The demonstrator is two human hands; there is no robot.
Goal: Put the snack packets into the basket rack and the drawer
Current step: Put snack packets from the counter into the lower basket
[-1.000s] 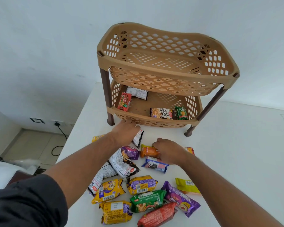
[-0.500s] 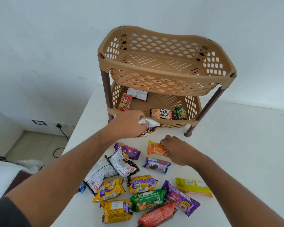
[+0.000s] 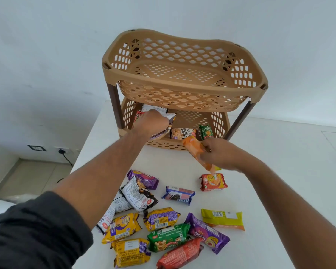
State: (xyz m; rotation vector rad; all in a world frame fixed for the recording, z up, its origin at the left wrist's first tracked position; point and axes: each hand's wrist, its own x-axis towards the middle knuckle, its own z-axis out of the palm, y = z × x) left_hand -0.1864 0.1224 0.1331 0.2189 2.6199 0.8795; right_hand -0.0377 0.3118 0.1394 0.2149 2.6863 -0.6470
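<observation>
Orange packet [image 3: 197, 152] slants upper-left to lower-right in right hand [image 3: 220, 154] (left hand [image 3: 150, 123] grips dark packet [image 3: 163, 131] inside basket rack [image 3: 182, 74]).

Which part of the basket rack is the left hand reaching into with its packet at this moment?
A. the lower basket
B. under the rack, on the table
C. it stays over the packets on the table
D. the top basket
A. The left hand holds a white and dark packet inside the lower basket of the rack, beside the salted peanuts packet; the top basket shows nothing inside.
</observation>
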